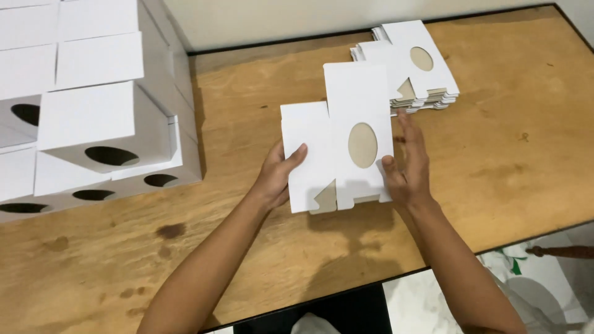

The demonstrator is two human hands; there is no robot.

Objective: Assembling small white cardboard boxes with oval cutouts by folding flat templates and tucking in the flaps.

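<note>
Just now, left hand (276, 176) and right hand (408, 167) gripping a flat white box blank (337, 133) by its sides, mid-desk (260, 260); stack of blanks (411, 68) at far edge; folded boxes (99, 117) at left edge

Two hands (278, 176), one flat carton (337, 139)

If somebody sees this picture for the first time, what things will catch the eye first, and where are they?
In the middle of the wooden table, the left hand and right hand hold a flat white carton blank with an oval cut-out. Behind it, at the far edge, lies a stack of similar flat blanks. At the left stands a pile of assembled white boxes with dark oval holes.
</note>
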